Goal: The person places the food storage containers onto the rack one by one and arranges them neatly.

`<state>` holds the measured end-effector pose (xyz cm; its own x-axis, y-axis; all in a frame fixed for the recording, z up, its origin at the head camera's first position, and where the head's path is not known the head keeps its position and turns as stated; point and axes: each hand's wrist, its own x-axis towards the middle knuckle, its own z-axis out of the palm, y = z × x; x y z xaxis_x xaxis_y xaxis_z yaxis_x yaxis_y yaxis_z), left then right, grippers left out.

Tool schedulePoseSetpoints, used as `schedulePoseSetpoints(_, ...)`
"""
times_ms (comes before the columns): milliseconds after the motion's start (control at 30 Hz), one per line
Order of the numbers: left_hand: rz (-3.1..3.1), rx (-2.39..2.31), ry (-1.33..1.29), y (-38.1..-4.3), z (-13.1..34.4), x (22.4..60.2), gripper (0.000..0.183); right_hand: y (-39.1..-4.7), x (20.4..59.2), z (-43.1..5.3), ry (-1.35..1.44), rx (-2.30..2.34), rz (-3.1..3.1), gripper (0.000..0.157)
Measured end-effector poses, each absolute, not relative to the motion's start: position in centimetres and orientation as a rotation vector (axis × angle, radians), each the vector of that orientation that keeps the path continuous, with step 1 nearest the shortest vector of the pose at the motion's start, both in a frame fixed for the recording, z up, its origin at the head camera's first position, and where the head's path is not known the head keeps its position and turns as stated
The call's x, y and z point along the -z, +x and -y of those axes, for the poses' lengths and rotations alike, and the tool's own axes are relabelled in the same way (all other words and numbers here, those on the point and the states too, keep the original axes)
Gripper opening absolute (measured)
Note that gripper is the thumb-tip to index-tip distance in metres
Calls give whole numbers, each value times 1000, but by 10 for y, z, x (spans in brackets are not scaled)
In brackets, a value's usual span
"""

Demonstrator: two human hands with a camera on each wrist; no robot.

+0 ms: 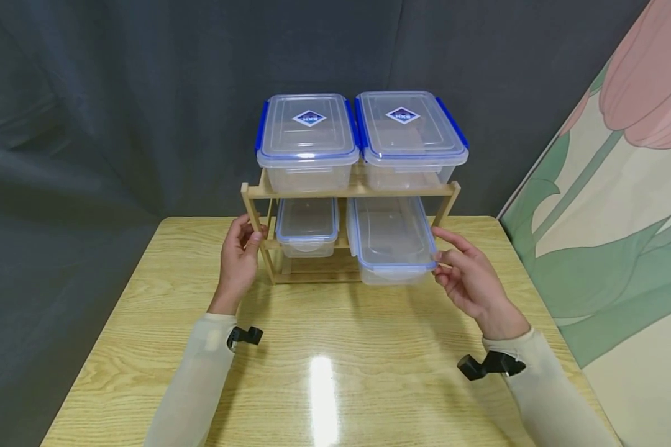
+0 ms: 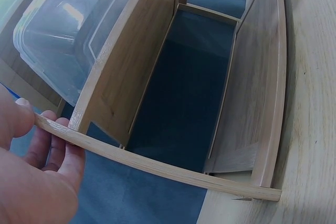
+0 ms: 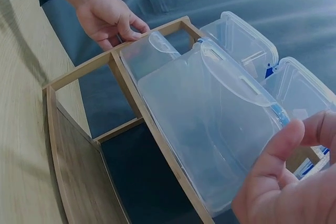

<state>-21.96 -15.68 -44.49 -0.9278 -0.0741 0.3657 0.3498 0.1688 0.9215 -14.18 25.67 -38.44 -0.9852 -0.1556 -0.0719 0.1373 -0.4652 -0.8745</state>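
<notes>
My left hand (image 1: 239, 261) grips the left end post of a wooden two-tier rack (image 1: 313, 278), thumb in front and fingers behind. In the left wrist view, that hand (image 2: 42, 166) holds the curved end strip (image 2: 152, 167). My right hand (image 1: 470, 279) is at the front right corner of a large clear food container (image 1: 394, 239), which juts out from the lower shelf. Its thumb (image 3: 286, 137) touches the lid edge, and curled fingers lie beside the rim, partly hidden. A smaller clear container (image 1: 307, 223) sits left of it on the same shelf.
Two lidded containers with blue clips, the left one (image 1: 309, 133) and the right one (image 1: 410, 133), stand on the top shelf. The rack is on a wood-grain table (image 1: 279, 372). A dark curtain (image 1: 201, 93) hangs behind, and a tulip-patterned cloth (image 1: 609, 205) is at right.
</notes>
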Motion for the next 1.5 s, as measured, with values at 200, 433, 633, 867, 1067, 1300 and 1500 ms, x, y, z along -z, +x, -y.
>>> schedulePoseSetpoints(200,2130,1816,-264,-220,157,446,32,-147,382,-258,10,2527,-1511,41)
schedulePoseSetpoints(433,2138,1826,-279,-219,158,445,34,-150,377,-259,42,2527,-1508,37)
schedulePoseSetpoints(633,2133,1819,-283,-219,158,445,33,-153,373,-259,73,2521,-1536,32)
schedulePoseSetpoints(867,2123,1816,-285,-220,158,445,32,-157,371,-256,123,2557,-1573,27)
schedulePoseSetpoints(1067,2126,1817,-295,-220,158,446,32,-158,368,-251,176,2612,-1598,18)
schedulePoseSetpoints(1300,2123,1820,-291,-220,158,446,33,-160,369,-245,233,2669,-1559,17)
schedulePoseSetpoints(1500,2123,1821,-295,-219,158,445,34,-163,372,-238,243,2687,-1563,15)
